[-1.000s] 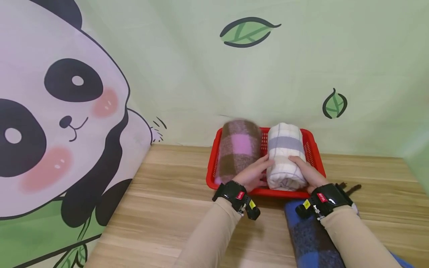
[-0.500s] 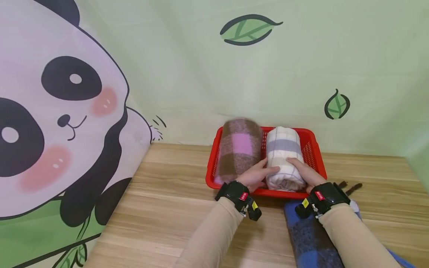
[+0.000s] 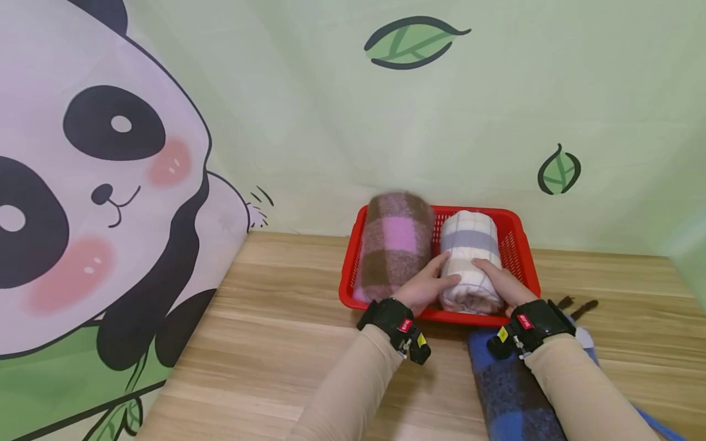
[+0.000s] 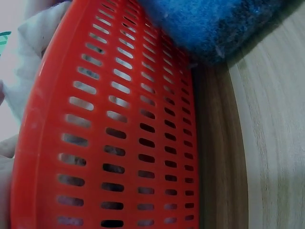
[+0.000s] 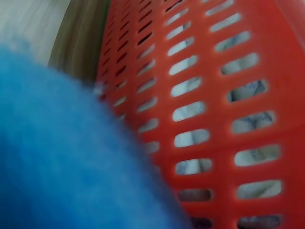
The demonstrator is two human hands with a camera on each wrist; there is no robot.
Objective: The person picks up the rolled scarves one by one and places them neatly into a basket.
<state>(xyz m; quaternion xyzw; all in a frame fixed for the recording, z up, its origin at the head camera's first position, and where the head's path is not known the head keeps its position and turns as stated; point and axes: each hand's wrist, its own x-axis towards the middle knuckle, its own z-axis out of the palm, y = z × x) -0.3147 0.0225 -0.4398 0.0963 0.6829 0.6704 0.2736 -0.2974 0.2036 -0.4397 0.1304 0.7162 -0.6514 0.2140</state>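
Observation:
A red slotted basket (image 3: 517, 245) stands on the wooden table against the green wall. Inside lie two rolled cloths: a pink-and-brown plaid roll (image 3: 393, 245) on the left and a white roll with grey checks (image 3: 469, 257) on the right. My left hand (image 3: 427, 286) holds the white roll's near left side. On the near right side my right hand (image 3: 502, 285) grips the same roll. Both wrist views are filled by the basket's slotted wall (image 4: 119, 143) (image 5: 228, 95), and neither shows the hands clearly.
A blue-and-black plaid blanket (image 3: 510, 392) lies on the table just in front of the basket, under my right forearm; it also shows in the wrist views (image 4: 209, 24) (image 5: 62, 157). Small dark objects (image 3: 576, 304) sit right of the basket. A panda banner (image 3: 99, 202) hangs at left.
The white roll has sunk lower into the basket between my hands and moved slightly back. Both hands have stayed on it.

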